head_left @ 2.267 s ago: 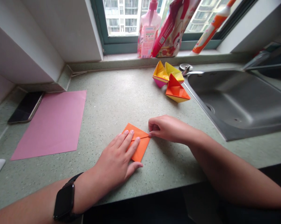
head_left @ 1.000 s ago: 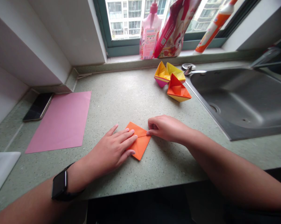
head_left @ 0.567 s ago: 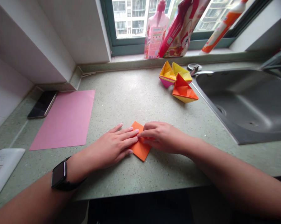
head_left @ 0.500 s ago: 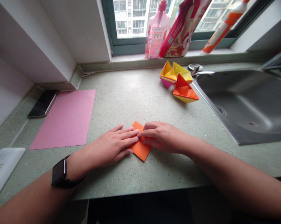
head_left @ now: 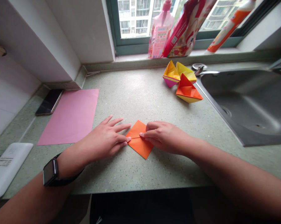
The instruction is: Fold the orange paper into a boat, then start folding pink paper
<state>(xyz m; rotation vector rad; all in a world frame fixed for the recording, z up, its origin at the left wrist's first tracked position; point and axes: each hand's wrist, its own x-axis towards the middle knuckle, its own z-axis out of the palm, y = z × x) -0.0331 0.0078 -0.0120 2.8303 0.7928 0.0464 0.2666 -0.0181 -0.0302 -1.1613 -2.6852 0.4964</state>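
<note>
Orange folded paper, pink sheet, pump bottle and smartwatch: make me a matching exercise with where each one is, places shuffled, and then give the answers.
Things:
1. Orange folded paper
2. Pink sheet
3. Pump bottle
4. Smartwatch

Places:
A. On the windowsill
B. Worn at the left wrist
C. At the fingertips of both the left hand and right hand
D. Flat next to the phone

Pairs: 1-C, 2-D, 3-A, 4-B.

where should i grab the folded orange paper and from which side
Probably by the near corner of the folded orange paper, pinching it from the near side. It lies flat, turned like a diamond, and that corner is uncovered, while the left hand and right hand are at its side corners.
</note>
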